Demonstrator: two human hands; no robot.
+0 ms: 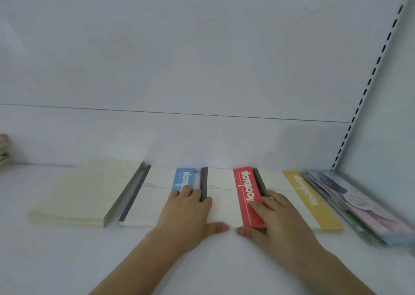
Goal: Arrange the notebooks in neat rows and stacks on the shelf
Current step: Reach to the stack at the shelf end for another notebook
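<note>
A row of notebooks lies flat on the white shelf (pixel 67 261). From the left: a cream stack (pixel 83 193), a notebook with a blue band (pixel 155 196), one with a red band (pixel 224 198), one with a yellow band (pixel 301 198). My left hand (pixel 186 214) lies on the seam between the blue and red notebooks, fingers straight on their covers, thumb at the red notebook's front edge. My right hand (pixel 276 218) rests flat on the red notebook's right side and the yellow one's left edge, thumb at the front edge.
A slanted stack of pastel blue and pink notebooks (pixel 359 207) leans at the far right, against the side panel. A slotted upright (pixel 368 86) rises at the right rear. Another pile (pixel 4 153) peeks in at the left edge. The white back wall stands close behind the row.
</note>
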